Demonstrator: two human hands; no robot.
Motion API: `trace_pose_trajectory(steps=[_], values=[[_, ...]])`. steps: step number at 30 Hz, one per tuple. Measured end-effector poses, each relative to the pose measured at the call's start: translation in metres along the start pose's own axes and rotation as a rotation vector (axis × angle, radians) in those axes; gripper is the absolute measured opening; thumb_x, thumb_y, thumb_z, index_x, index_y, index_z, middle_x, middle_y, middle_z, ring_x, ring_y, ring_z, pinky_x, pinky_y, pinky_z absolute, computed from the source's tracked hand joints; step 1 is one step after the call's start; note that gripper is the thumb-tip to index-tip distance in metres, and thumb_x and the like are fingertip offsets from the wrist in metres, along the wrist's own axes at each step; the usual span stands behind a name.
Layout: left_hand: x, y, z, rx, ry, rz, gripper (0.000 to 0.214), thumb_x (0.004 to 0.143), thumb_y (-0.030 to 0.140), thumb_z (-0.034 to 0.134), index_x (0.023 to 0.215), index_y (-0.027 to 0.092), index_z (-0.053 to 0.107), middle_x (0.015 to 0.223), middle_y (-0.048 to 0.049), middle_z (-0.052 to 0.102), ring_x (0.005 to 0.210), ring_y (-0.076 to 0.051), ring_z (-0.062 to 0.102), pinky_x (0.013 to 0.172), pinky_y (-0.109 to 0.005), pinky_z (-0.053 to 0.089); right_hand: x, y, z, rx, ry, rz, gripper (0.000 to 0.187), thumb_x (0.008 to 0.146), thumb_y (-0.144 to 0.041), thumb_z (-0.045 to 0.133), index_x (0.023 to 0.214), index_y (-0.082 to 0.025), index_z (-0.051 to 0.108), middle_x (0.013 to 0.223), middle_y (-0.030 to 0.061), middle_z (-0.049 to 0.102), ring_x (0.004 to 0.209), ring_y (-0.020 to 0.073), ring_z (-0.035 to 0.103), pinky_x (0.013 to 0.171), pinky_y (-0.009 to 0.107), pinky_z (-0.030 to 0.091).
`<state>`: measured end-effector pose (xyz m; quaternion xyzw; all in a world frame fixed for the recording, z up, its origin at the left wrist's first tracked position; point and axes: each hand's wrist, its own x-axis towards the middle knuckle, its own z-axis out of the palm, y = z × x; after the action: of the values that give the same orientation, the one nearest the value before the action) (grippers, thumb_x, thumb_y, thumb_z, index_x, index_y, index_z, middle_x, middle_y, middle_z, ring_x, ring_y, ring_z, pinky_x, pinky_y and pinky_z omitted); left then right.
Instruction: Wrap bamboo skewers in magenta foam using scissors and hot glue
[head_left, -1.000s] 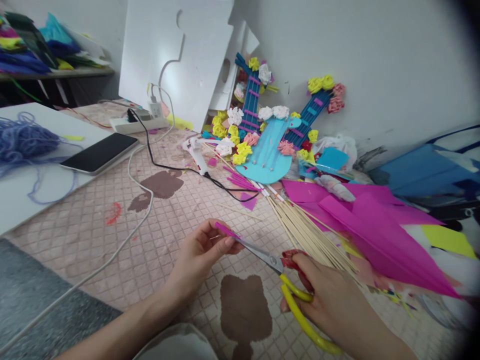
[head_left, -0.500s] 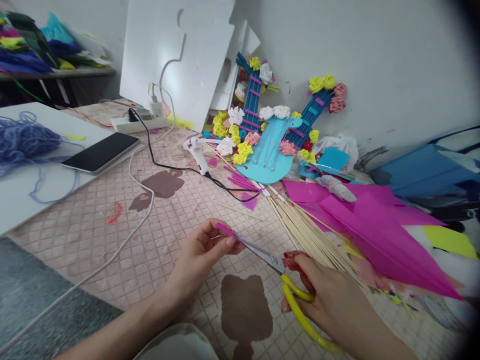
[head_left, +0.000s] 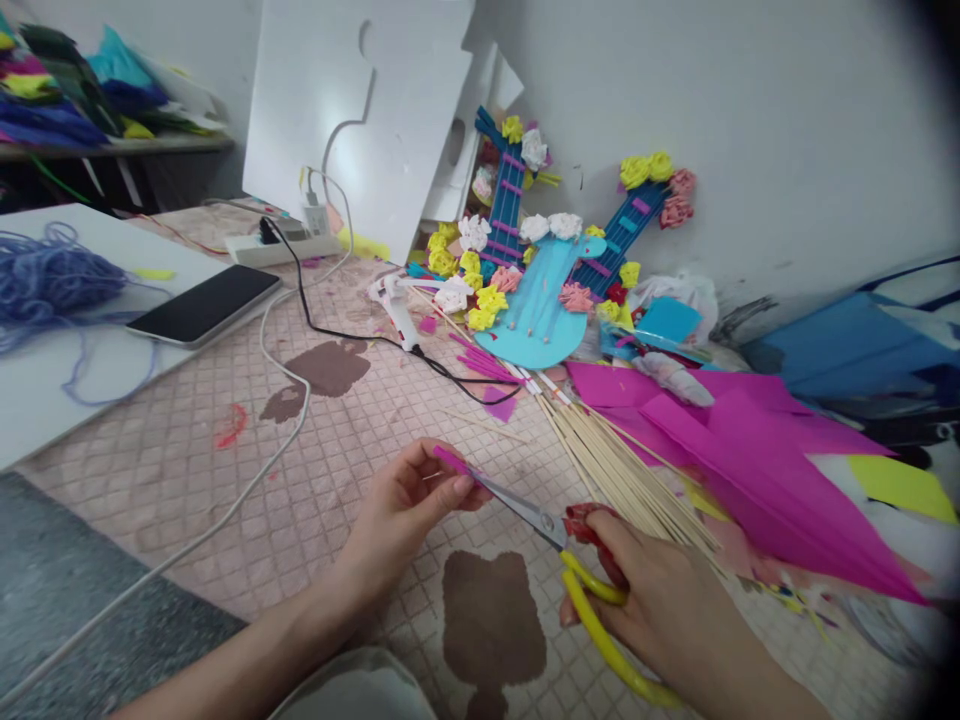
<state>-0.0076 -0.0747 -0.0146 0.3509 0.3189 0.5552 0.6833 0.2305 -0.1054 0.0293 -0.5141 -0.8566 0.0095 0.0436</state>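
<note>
Between the thumb and fingers of my left hand [head_left: 412,505] is a small magenta strip [head_left: 451,460], its upper end poking out past the fingertips. My right hand [head_left: 667,590] grips scissors [head_left: 551,525] by their yellow handles. The blades point up and left, with their tips at the magenta strip beside my left thumb. Something dark red [head_left: 589,522] shows at the right fingers near the scissors' pivot; I cannot tell what it is. Both hands are above the quilted cloth [head_left: 330,520] that covers the table.
Thin wooden sticks [head_left: 622,470] and magenta sheets [head_left: 757,450] lie to the right. Behind stand a light-blue guitar-shaped cutout [head_left: 540,340] and paper flowers [head_left: 487,300]. A white glue gun [head_left: 396,310] with a black cord, a phone [head_left: 206,305], blue yarn [head_left: 56,280] and a white cable [head_left: 247,485] are on the left.
Hardly anything differs. The view has shifted very slightly, and both hands keep their hold on the strip and the scissors.
</note>
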Motion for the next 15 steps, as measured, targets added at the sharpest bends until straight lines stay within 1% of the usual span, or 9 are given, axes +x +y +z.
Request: trace_pose_trajectory(steps=[3, 6, 8, 11, 15], values=[[-0.0005, -0.0003, 0.0, -0.003, -0.005, -0.003, 0.012, 0.08, 0.021, 0.07, 0.085, 0.015, 0.062, 0.081, -0.0001, 0.066, 0.074, -0.01, 0.064, 0.072, -0.022, 0.053, 0.0001, 0.0005, 0.0006, 0.008, -0.002, 0.0, 0.036, 0.068, -0.04, 0.076, 0.089, -0.022, 0.052, 0.056, -0.0065, 0.054, 0.044, 0.0151, 0.054, 0.043, 0.024, 0.037], [-0.0007, -0.001, -0.0006, 0.005, -0.004, -0.01, 0.012, 0.08, 0.022, 0.07, 0.086, 0.016, 0.061, 0.082, -0.0004, 0.067, 0.076, -0.011, 0.064, 0.073, -0.023, 0.053, -0.0005, 0.0008, 0.0015, 0.022, 0.009, 0.016, 0.036, 0.068, -0.041, 0.076, 0.088, -0.022, 0.053, 0.055, -0.0065, 0.055, 0.043, 0.0154, 0.055, 0.043, 0.025, 0.037], [-0.0005, -0.0013, -0.0011, 0.002, -0.002, -0.02, 0.013, 0.08, 0.022, 0.07, 0.086, 0.016, 0.06, 0.082, -0.0007, 0.067, 0.076, -0.011, 0.065, 0.074, -0.024, 0.053, -0.0012, 0.0012, 0.0025, 0.053, 0.0, 0.045, 0.036, 0.069, -0.043, 0.075, 0.09, -0.023, 0.054, 0.058, -0.0059, 0.058, 0.044, 0.0156, 0.056, 0.043, 0.026, 0.038], [0.0001, -0.0016, -0.0019, -0.008, 0.008, -0.051, 0.017, 0.079, 0.024, 0.072, 0.087, 0.015, 0.06, 0.084, -0.0017, 0.067, 0.077, -0.012, 0.065, 0.074, -0.025, 0.053, -0.0023, 0.0023, 0.0047, 0.141, -0.047, 0.109, 0.032, 0.071, -0.038, 0.072, 0.093, -0.024, 0.054, 0.065, -0.005, 0.064, 0.048, 0.0151, 0.059, 0.044, 0.025, 0.039], [0.001, -0.0017, -0.0027, 0.004, 0.017, -0.096, 0.019, 0.078, 0.026, 0.072, 0.088, 0.015, 0.06, 0.085, -0.0027, 0.068, 0.078, -0.013, 0.064, 0.075, -0.026, 0.052, -0.0027, 0.003, 0.0073, 0.194, -0.077, 0.181, 0.034, 0.069, -0.034, 0.073, 0.095, -0.024, 0.054, 0.07, -0.0046, 0.066, 0.054, 0.0157, 0.062, 0.048, 0.025, 0.041]])
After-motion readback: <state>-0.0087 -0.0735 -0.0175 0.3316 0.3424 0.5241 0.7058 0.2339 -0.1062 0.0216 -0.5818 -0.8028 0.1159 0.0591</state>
